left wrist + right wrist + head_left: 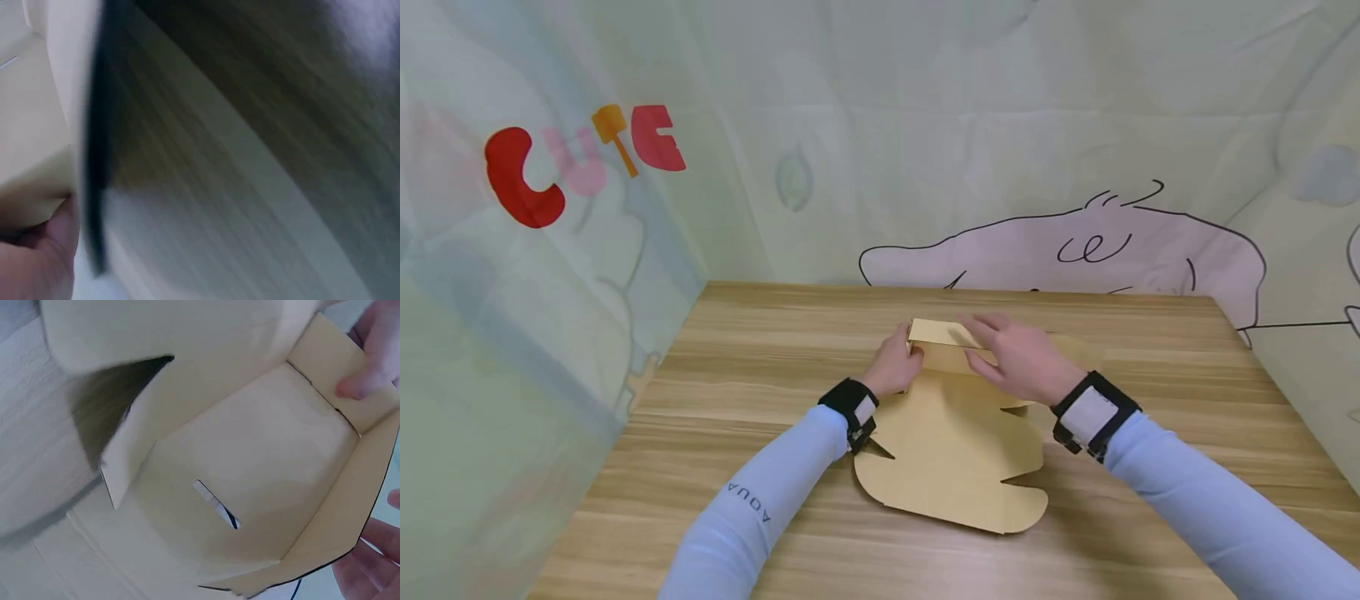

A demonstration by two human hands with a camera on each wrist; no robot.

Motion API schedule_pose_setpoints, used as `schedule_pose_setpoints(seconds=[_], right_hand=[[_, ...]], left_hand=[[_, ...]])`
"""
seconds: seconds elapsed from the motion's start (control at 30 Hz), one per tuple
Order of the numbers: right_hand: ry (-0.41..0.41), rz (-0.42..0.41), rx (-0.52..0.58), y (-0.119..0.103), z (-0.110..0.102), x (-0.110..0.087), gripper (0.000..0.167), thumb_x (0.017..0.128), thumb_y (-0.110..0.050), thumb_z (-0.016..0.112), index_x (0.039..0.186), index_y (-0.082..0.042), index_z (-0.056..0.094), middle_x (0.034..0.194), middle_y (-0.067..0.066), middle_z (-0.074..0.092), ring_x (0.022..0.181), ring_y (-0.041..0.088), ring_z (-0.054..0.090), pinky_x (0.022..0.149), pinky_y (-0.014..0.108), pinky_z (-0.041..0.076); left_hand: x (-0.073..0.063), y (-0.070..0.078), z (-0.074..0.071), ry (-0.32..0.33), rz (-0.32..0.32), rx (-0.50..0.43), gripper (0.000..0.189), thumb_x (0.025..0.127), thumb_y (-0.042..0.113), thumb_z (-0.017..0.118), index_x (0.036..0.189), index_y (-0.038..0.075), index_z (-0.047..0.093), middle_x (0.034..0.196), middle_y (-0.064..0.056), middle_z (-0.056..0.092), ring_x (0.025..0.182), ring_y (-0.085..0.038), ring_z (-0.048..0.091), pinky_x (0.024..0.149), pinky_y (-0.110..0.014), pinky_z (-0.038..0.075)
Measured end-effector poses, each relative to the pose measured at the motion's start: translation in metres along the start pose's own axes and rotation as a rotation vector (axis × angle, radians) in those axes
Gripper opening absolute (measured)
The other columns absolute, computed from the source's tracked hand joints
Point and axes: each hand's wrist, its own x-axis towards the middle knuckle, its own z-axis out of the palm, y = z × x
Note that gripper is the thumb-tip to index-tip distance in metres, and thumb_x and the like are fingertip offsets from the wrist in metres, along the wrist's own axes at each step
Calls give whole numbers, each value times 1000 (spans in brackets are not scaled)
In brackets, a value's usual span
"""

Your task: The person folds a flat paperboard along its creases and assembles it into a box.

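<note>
A partly folded brown cardboard box (pixel 955 450) lies on the table, its long notched lid panel spread towards me and its far end raised into low walls. At the far left corner my left hand (pixel 895 365) pinches the side wall, with the thumb inside, as the right wrist view shows. My right hand (pixel 1026 358) is at the far wall with its fingers extended and spread. In the right wrist view its fingers (pixel 369 556) are outside that wall, and a slot (pixel 215 505) shows in the box floor. The left wrist view is blurred and mostly shows wood grain.
The wooden table (pixel 760 333) extends around the box on all sides. A printed cloth (pixel 925 150) with cartoon drawings and coloured letters hangs behind and to the left. Both wrists wear black straps with devices.
</note>
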Motion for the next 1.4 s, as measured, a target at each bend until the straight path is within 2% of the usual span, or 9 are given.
schedule_pose_setpoints(seconds=[0.07, 0.17, 0.4, 0.63, 0.83, 1.03, 1.17, 1.27, 1.4], right_hand=[[10, 41, 49, 4, -3, -2, 51, 98, -22, 61, 141, 3, 54, 134, 29, 61, 116, 45, 64, 90, 55, 57], [47, 79, 104, 11, -6, -6, 49, 99, -19, 59, 141, 5, 53, 138, 30, 58, 124, 46, 58, 102, 59, 50], [231, 68, 166, 32, -9, -15, 46, 93, -9, 62, 136, 7, 56, 133, 32, 59, 124, 49, 54, 103, 62, 45], [229, 149, 169, 44, -15, -26, 50, 94, -12, 63, 141, 2, 53, 139, 29, 57, 127, 49, 53, 105, 65, 42], [177, 166, 160, 42, -8, -29, 52, 92, -16, 66, 140, 1, 53, 138, 29, 58, 124, 50, 57, 101, 65, 47], [163, 151, 158, 38, 2, -24, 55, 90, -15, 71, 138, 4, 54, 132, 30, 62, 106, 46, 68, 94, 60, 53], [151, 138, 148, 36, 6, -22, 50, 90, -10, 70, 135, 6, 56, 128, 30, 64, 85, 38, 71, 84, 56, 58], [153, 139, 145, 36, 8, -21, 47, 90, -7, 68, 133, 7, 57, 124, 30, 65, 72, 32, 68, 73, 50, 59], [167, 162, 171, 37, 9, -19, 43, 90, -4, 67, 131, 9, 58, 116, 30, 66, 74, 32, 68, 66, 45, 59]], left_hand=[[0, 0, -1, 1, -32, -10, 60, 104, 14, 40, 159, 2, 19, 84, -6, 52, 48, -10, 39, 47, -24, 39], [0, -3, -2, 6, -54, -24, 61, 104, 15, 40, 160, 3, 18, 80, -4, 50, 46, -9, 37, 45, -23, 38], [-1, -6, -8, 42, -56, -19, 59, 103, 15, 40, 157, -2, 21, 82, -5, 46, 50, -10, 35, 49, -25, 36], [-4, -5, -12, 79, -56, 13, 57, 103, 14, 41, 154, -6, 27, 85, -5, 45, 56, -12, 36, 59, -27, 38], [-4, -5, -12, 113, -42, 29, 51, 102, 14, 41, 148, -7, 35, 95, -10, 50, 70, -17, 43, 74, -31, 43], [-3, -3, -10, 112, -61, 13, 52, 102, 14, 41, 149, -7, 33, 90, -8, 48, 66, -16, 43, 65, -29, 42], [-4, 0, -8, 119, -58, 28, 52, 102, 15, 40, 148, -7, 34, 92, -10, 50, 66, -17, 44, 65, -29, 41], [-5, 3, -7, 127, -54, 32, 53, 102, 15, 41, 150, -7, 33, 102, -18, 57, 69, -19, 44, 70, -31, 43], [-7, 6, -7, 132, -61, 18, 58, 102, 16, 40, 154, -6, 28, 126, -26, 58, 72, -20, 44, 78, -34, 44]])
